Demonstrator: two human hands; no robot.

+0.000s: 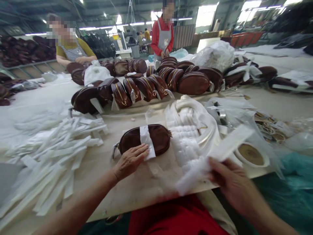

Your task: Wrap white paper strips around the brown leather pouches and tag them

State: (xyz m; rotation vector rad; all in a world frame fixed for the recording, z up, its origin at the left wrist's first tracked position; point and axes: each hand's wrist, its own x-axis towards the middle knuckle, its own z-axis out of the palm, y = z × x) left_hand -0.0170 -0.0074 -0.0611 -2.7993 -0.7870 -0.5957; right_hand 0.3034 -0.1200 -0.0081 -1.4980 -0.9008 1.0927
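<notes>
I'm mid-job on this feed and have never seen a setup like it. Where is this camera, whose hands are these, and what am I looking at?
There is no machine here: one person works bare-handed, and the single picture comes from a camera on their head, looking forward and down. Their left hand lies on a white, flat strip across a dark brown, oval, leather-like bag. Their right hand holds another long white strip, blurred. On the pale, flat table, a heap of loose white strips lies to the left; beyond stand brown bags with gold-coloured zips. Two co-workers are across the table.
</notes>
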